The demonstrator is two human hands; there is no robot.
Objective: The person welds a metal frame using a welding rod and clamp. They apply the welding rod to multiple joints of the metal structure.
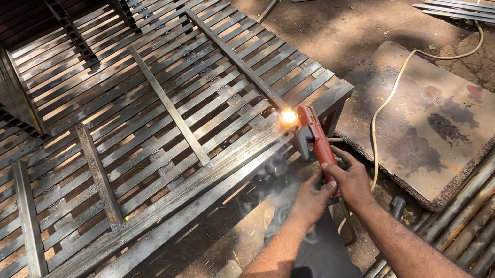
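Bare dirt ground [347, 22], slatted steel gate frame [151, 139] lying flat, my left hand [309, 201] and right hand [350, 179] both gripping red-handled electrode holder [314, 139], bright welding arc [288, 116] at frame corner

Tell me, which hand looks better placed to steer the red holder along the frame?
Probably the right hand: it wraps the red holder higher up its handle, nearer the spark on the frame. The left hand grips lower and seems only to steady it.

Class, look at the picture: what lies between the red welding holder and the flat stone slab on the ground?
In the head view, a pale cable curves between the red welding holder and the stone slab, above bare dirt.
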